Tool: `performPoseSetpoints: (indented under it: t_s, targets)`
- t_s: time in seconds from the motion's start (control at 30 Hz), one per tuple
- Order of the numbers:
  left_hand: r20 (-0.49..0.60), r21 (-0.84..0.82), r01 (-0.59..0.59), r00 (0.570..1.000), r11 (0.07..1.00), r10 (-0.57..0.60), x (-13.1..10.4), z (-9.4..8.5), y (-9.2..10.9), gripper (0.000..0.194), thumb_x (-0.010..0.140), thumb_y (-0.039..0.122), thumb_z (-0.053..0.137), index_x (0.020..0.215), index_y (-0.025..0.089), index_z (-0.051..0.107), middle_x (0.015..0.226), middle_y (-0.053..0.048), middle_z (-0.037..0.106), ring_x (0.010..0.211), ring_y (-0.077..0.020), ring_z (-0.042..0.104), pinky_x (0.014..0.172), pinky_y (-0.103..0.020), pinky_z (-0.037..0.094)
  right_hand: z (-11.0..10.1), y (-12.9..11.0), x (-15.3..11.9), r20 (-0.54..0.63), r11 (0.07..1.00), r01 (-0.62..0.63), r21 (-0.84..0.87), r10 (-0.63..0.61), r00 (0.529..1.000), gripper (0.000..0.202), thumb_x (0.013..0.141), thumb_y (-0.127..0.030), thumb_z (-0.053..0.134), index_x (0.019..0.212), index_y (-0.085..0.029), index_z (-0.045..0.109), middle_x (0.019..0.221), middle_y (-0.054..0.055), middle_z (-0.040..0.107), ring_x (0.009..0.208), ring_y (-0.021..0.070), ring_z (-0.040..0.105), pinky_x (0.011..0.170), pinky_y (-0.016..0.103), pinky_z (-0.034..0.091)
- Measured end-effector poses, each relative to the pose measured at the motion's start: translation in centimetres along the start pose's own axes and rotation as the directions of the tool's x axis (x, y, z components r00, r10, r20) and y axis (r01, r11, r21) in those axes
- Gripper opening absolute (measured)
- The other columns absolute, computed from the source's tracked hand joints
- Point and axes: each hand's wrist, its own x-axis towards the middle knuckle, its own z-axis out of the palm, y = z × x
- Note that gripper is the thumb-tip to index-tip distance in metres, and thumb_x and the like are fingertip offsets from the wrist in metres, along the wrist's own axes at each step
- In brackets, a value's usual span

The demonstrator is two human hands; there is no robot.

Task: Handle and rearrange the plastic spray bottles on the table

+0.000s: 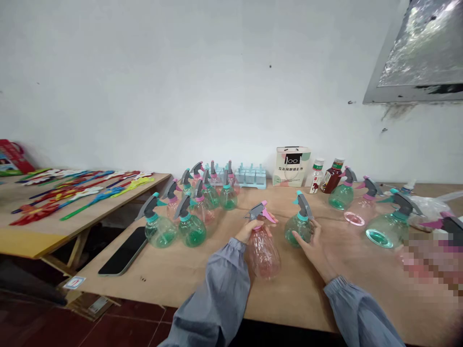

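Note:
My left hand is closed around the neck of a pink spray bottle, just under its grey head with a pink trigger. The bottle is nearly upright, close to the table's front. To its right, my right hand grips the body of a green spray bottle, thumb in front and fingers at its right side. That bottle has a grey head with a turquoise nozzle. A pixelated patch hides part of a pink bottle at the far right.
Several pink and green spray bottles stand left, beside a black phone. More spray bottles are at right. Behind are a blue ice-pop mould, a paper bag and two drink bottles. Colourful flower-shaped items cover another table.

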Motion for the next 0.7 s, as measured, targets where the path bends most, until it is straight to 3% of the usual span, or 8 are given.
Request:
performPoseSetpoints:
  t_s: [0.07, 0.23, 0.4, 0.6, 0.7]
  targets:
    - [-0.044, -0.004, -0.020, 0.999, 1.000, 0.020, 0.03, 0.08, -0.02, 0.042, 0.064, 0.035, 0.067, 0.100, 0.014, 0.065, 0.089, -0.008, 0.075, 0.058, -0.0192, 0.068, 0.079, -0.040, 0.055, -0.02, 0.10, 0.03, 0.006, 1.000, 0.010, 0.003, -0.010, 1.000, 0.078, 0.074, -0.057, 0.074, 0.133, -0.024, 0.035, 0.132, 0.015, 0.049, 0.123, 0.0302, 0.054, 0.106, 0.053, 0.045]
    - [-0.094, -0.030, 0.020, 0.995, 0.999, -0.023, 0.08, -0.12, 0.06, 0.025, 0.063, 0.036, 0.066, 0.075, 0.014, 0.064, 0.068, -0.004, 0.071, 0.052, -0.0159, 0.065, 0.076, -0.035, 0.054, -0.09, 0.61, 0.18, 0.029, 1.000, 0.003, 0.018, -0.004, 1.000, 0.078, 0.074, -0.057, 0.075, 0.133, -0.025, 0.035, 0.133, 0.015, 0.050, 0.124, 0.0308, 0.053, 0.106, 0.054, 0.044]
    - [-0.070, -0.013, 0.005, 0.998, 1.000, -0.006, 0.04, 0.07, 0.26, 0.035, 0.062, 0.033, 0.066, 0.091, 0.014, 0.066, 0.092, -0.007, 0.076, 0.052, -0.0141, 0.065, 0.074, -0.035, 0.054, -0.11, 0.84, 0.22, 0.035, 1.000, -0.020, 0.023, 0.019, 0.999, 0.080, 0.071, -0.060, 0.075, 0.132, -0.026, 0.036, 0.132, 0.014, 0.051, 0.123, 0.0315, 0.054, 0.106, 0.056, 0.044]
    - [-0.065, -0.020, 0.004, 0.998, 1.000, -0.005, 0.13, -0.31, -0.11, 0.024, 0.064, 0.037, 0.065, 0.075, 0.016, 0.061, 0.069, -0.004, 0.070, 0.050, -0.0153, 0.064, 0.090, -0.043, 0.052, -0.14, 0.68, 0.07, 0.051, 0.999, -0.026, 0.039, 0.024, 0.998, 0.079, 0.073, -0.058, 0.076, 0.134, -0.027, 0.036, 0.133, 0.013, 0.051, 0.123, 0.0305, 0.054, 0.106, 0.054, 0.045]
    - [-0.038, -0.009, 0.020, 0.999, 1.000, -0.020, 0.04, -0.20, 0.10, 0.027, 0.063, 0.034, 0.064, 0.083, 0.015, 0.064, 0.079, -0.006, 0.074, 0.050, -0.0149, 0.063, 0.086, -0.043, 0.052, -0.17, 0.78, 0.08, 0.046, 0.999, -0.015, 0.034, 0.013, 0.999, 0.080, 0.072, -0.058, 0.077, 0.134, -0.026, 0.037, 0.133, 0.014, 0.051, 0.124, 0.0307, 0.054, 0.106, 0.054, 0.045]
